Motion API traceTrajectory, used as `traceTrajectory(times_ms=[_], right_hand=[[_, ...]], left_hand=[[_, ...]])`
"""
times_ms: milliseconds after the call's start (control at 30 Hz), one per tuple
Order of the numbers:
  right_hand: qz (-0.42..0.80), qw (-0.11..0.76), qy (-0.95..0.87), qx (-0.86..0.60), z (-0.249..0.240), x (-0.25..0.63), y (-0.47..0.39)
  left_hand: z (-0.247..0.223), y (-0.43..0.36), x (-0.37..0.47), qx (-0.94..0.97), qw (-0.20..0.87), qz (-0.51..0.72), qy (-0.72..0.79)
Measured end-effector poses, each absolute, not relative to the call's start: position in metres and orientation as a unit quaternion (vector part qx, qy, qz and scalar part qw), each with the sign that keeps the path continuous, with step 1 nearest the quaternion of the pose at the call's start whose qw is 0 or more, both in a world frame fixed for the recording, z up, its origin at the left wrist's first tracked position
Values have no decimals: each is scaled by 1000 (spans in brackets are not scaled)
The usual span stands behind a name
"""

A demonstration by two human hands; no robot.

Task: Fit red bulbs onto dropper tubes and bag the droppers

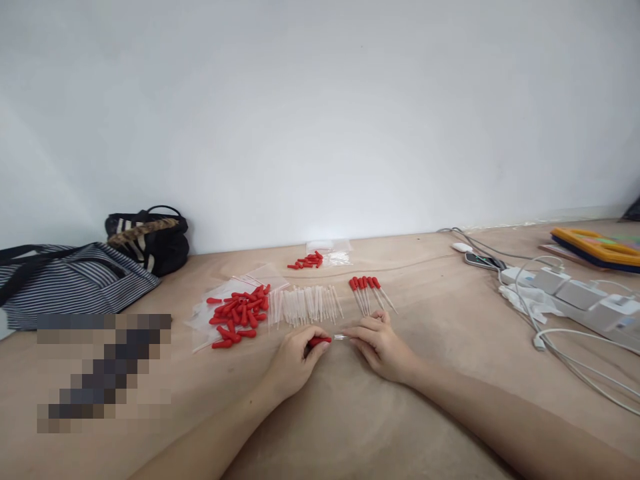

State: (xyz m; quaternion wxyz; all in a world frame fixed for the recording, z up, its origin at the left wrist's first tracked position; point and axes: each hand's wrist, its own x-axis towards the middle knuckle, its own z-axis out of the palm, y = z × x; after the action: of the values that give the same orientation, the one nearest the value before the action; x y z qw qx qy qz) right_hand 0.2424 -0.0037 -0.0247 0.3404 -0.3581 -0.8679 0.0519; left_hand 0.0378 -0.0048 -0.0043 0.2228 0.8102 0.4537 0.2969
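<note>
My left hand [297, 357] pinches a red rubber dropper bulb [320, 341], its narrow end pointing right. Facing it, my right hand [377, 345] grips a clear glass pipette tube [341, 337] whose end sticks out toward the bulb. A small gap separates bulb and tube. Beyond my left hand lie a row of loose clear pipette tubes [310, 305] and a heap of red bulbs [240, 313] on a plastic bag [200, 327]. Several droppers with red bulbs fitted [367, 287] lie side by side past my right hand.
Smaller red bulbs [306, 261] and a clear bag [335, 252] lie near the wall. At the left stand a striped bag [95, 280] and a black bag [165, 243]. White chargers [575, 293], cables [565, 333], a phone [483, 260] and a yellow-edged case [600, 247] occupy the right side.
</note>
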Motion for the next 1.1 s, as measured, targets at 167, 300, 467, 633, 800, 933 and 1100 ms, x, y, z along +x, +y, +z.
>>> traceTrajectory(times_ms=[167, 300, 467, 633, 800, 933, 1100], right_hand=[[41, 341, -868, -359, -25, 238, -6], [48, 354, -865, -352, -25, 236, -7], [71, 384, -844, -369, -24, 231, -10], [71, 383, -844, -370, -25, 228, -11], [68, 384, -848, -358, -25, 227, -13], [66, 386, -854, -342, -24, 229, -13], [60, 368, -873, -315, -24, 233, -10]], left_hand=[[-6, -6, 39, 801, 235, 313, 453], [-11, -6, 39, 777, 268, 338, 459], [-17, -5, 39, 751, 303, 360, 462], [-16, -5, 40, 731, 326, 377, 466], [-16, -5, 40, 706, 361, 401, 460], [-17, -5, 39, 694, 395, 402, 447], [-15, -7, 40, 676, 425, 402, 448]])
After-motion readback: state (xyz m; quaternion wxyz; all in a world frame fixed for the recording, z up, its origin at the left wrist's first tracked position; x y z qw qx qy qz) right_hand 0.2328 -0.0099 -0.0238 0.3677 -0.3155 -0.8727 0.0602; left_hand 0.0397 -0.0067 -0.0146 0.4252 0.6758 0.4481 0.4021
